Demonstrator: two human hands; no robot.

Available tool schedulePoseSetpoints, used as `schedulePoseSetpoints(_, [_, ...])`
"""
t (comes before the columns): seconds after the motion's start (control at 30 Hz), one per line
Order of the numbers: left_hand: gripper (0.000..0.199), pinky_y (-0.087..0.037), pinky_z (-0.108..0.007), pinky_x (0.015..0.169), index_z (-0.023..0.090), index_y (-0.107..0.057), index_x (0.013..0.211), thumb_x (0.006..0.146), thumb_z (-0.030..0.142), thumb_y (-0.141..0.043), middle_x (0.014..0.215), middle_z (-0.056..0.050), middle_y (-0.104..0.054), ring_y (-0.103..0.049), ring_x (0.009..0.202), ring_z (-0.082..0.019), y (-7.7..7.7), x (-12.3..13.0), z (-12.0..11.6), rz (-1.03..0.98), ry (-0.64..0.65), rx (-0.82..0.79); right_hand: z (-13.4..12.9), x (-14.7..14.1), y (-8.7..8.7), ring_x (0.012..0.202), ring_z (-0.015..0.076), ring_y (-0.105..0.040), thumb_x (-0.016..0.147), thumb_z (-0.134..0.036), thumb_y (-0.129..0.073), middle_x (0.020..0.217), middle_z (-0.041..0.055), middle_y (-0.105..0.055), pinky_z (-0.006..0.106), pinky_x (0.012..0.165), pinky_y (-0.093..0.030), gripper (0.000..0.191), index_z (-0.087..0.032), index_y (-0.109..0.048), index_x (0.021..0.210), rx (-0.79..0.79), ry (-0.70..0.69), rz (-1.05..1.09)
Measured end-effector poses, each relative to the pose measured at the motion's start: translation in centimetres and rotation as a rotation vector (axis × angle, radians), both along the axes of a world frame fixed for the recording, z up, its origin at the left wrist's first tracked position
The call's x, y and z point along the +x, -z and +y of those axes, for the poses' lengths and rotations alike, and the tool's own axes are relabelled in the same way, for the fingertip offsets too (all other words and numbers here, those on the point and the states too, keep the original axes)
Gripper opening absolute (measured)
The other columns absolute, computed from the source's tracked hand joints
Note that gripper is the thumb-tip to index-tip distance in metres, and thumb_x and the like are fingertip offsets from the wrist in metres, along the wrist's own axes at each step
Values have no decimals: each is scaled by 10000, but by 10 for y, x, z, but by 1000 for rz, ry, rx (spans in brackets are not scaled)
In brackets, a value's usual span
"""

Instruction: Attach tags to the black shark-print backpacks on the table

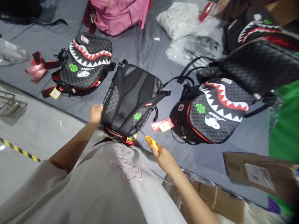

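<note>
A dark checkered backpack (130,93) lies at the table's front edge with its straps and padded back facing up. My left hand (96,114) is closed at its left edge; the fingertips are partly hidden there. In my right hand (161,155) is a yellow-handled tool (151,142), whose thin dark shaft reaches the pack's lower right corner beside a green print. Red and yellow tags (131,139) hang at the pack's bottom, close to my shirt.
Shark-mouth backpacks lie left (87,63) and right (217,109). A pink backpack (119,15) and plastic bags (179,20) are at the back. Red ribbons (38,67) lie left. A cardboard box (261,174) is at the right front.
</note>
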State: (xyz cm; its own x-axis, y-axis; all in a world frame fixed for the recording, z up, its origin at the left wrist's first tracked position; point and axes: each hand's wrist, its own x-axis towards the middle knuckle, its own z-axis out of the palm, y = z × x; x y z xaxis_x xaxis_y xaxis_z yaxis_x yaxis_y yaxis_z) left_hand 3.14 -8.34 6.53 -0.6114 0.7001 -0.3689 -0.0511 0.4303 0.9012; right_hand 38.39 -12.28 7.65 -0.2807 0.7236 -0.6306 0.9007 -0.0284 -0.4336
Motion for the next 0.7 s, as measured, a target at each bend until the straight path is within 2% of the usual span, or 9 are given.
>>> schedulePoseSetpoints(0.03, [347,-424,-475,1093,118,-568,1223,950,306,-468,1215,-175,-630,-547,1268,-277,3,-12,2,-103,-10,-64,-10,-11,6,910,273,-700,1022,-508,-269,920,110,-737,304,687,-441,491,-193,-608,1186,2,3,-63])
schedulePoseSetpoints(0.13, [380,-532,-466,951,80,-636,1095,985,329,-371,986,-180,-711,-684,1030,-281,15,-26,13,-381,155,-129,-24,-47,21,894,295,-710,1038,-483,-287,888,128,-738,311,660,-413,458,-182,-577,1227,50,11,-213])
schedulePoseSetpoints(0.27, [543,-544,-456,943,117,-641,1188,985,527,-349,962,-144,-750,-706,997,-284,36,-21,26,-884,353,-129,-16,-96,39,915,282,-714,1042,-479,-313,942,134,-742,299,666,-401,444,-182,-560,1263,114,52,-181])
schedulePoseSetpoints(0.37, [639,-548,-463,944,129,-629,1250,962,619,-338,975,-145,-759,-712,1001,-293,51,-26,30,-974,405,-104,-11,-114,49,928,266,-712,1038,-491,-333,982,128,-742,290,673,-395,452,-199,-543,1312,144,77,-109])
schedulePoseSetpoints(0.5, [737,-553,-458,943,123,-631,1264,930,702,-322,994,-151,-759,-715,999,-297,65,-39,35,-1006,409,-47,-23,-107,55,847,249,-711,1039,-500,-324,905,124,-737,283,632,-361,470,-182,-541,1309,161,212,-202])
schedulePoseSetpoints(0.6, [759,-534,-477,973,115,-612,1290,922,717,-333,1027,-156,-753,-697,1056,-308,69,-40,37,-1039,444,-19,-29,-104,61,798,231,-699,1049,-480,-293,885,121,-726,277,609,-338,468,-160,-545,1279,174,335,-280])
schedulePoseSetpoints(0.7, [818,-494,-521,1009,107,-566,1337,901,755,-324,1089,-177,-735,-663,1133,-326,70,-35,40,-1076,496,-16,-21,-112,71,795,224,-692,1048,-481,-300,892,116,-720,270,609,-342,461,-160,-533,1284,176,329,-267])
